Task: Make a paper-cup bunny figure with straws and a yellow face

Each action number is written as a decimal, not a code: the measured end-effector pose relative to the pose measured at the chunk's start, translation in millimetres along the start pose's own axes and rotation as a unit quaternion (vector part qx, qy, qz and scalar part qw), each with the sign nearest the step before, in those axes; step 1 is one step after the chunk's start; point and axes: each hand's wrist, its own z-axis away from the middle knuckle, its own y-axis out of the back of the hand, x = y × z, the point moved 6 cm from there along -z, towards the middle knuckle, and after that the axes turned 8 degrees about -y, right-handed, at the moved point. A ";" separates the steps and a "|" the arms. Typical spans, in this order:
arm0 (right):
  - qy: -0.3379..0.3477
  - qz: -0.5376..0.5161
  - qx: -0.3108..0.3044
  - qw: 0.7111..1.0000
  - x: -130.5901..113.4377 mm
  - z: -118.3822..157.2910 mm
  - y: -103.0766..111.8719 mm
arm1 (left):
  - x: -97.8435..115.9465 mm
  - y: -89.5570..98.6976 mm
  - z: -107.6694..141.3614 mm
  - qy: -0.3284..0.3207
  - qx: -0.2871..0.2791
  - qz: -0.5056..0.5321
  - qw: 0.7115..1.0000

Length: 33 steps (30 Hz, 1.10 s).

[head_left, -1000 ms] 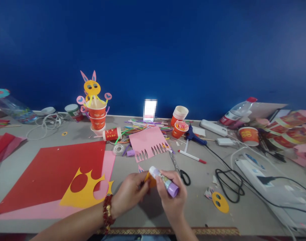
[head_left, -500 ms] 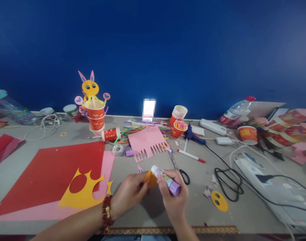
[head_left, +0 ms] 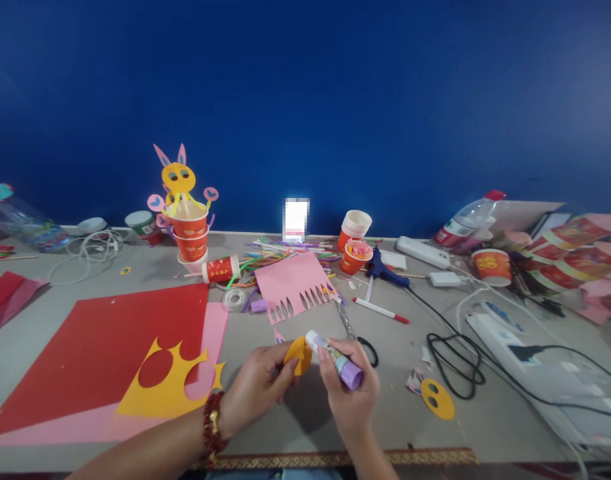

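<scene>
Between the thumb and fingers of my left hand (head_left: 263,380) is a small orange paper disc (head_left: 300,355), partly covered by the fingertips. My right hand (head_left: 353,387) is wrapped round a glue stick (head_left: 338,360) with a purple base, its white end pointing at the disc's right edge. A small pink paper ear (head_left: 278,337) lies just beyond my left fingers. Farther back is a pink sheet (head_left: 293,283) with a row of cut-outs. Scissors (head_left: 353,327) lie beyond my right hand.
Left: red sheet (head_left: 110,347) and cut yellow paper (head_left: 170,387). Behind: stacked cups with a rabbit figure (head_left: 191,227). Right: blue glue gun (head_left: 385,270), black cable (head_left: 455,360), yellow face (head_left: 437,399) and power strip (head_left: 540,380).
The glue stick has moved slightly right, away from the disc's face. More of the orange disc now shows in my left hand.
</scene>
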 end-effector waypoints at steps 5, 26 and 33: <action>0.005 -0.002 -0.010 1.000 -1.2 1.1 -0.6 | 1.8 -0.5 0.1 -0.008 0.003 0.005 1.000; 0.080 0.087 0.005 0.993 -7.5 10.9 4.1 | 0.6 -5.7 1.8 0.004 0.018 0.120 0.993; 0.092 0.090 0.012 0.992 -14.2 13.5 -0.6 | 3.3 -4.3 2.4 -0.012 0.019 0.100 0.995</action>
